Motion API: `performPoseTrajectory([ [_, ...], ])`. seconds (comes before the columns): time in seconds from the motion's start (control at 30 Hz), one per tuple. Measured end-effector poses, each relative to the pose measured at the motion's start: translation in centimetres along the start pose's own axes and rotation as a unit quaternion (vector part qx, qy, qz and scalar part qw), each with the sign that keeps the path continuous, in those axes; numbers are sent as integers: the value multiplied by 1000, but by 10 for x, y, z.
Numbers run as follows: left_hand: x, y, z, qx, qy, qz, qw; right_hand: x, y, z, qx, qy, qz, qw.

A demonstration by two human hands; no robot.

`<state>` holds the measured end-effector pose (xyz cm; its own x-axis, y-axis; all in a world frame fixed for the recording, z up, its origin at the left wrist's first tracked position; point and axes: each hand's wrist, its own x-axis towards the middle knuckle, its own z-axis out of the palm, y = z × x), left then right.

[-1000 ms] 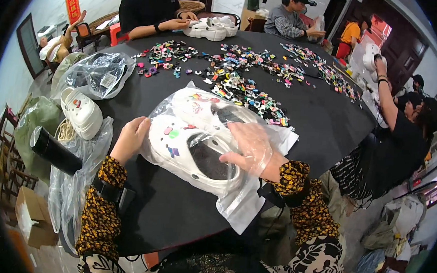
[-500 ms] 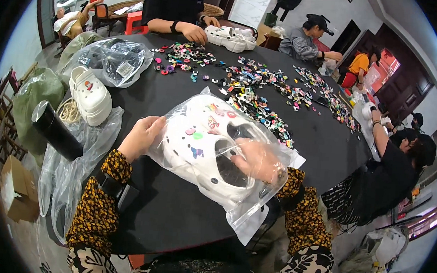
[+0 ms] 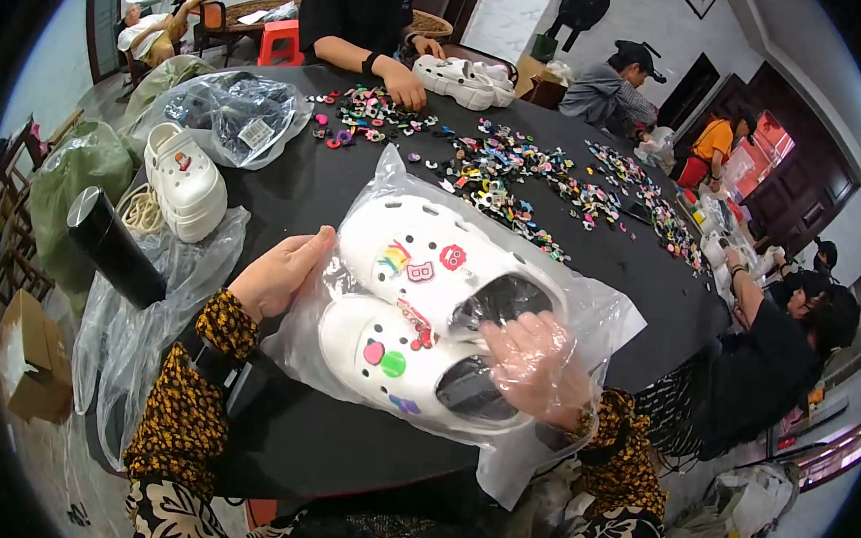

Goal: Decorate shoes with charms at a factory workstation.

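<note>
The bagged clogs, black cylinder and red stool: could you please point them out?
Bagged clogs point(image 3: 439, 294), head view: far clog's upper.
Black cylinder point(image 3: 118, 250), head view: middle of its side.
Red stool point(image 3: 282, 31), head view: its seat.

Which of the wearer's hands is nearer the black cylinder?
Left. The left hand is right of the black cylinder, beside the clear bag; the right hand is farther right, inside the bag, at the white clogs.

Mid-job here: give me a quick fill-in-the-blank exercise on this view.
1. The bag is made of clear ____.
2. The person's ____ hand is inside the bag.
3. The main colour of the two clogs in the bag is ____.
4. The stool in the background is coloured ____.

Missing words: plastic; right; white; red.
</note>
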<state>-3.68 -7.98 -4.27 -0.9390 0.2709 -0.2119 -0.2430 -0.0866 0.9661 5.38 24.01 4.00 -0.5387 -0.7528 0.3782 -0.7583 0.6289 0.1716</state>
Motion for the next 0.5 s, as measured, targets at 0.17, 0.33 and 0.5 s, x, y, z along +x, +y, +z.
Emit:
performPoseTrajectory([
  [0.17, -8, 14, 18, 45, 4, 55, 997, -12, 6, -6, -17, -30, 14, 999],
  [0.33, -1, 16, 10, 41, 81, 128, 988, -19, 11, -16, -29, 26, -22, 999],
  [0.5, 16, -4, -34, -22, 121, 149, 981, -34, 15, -10, -18, 31, -27, 999],
])
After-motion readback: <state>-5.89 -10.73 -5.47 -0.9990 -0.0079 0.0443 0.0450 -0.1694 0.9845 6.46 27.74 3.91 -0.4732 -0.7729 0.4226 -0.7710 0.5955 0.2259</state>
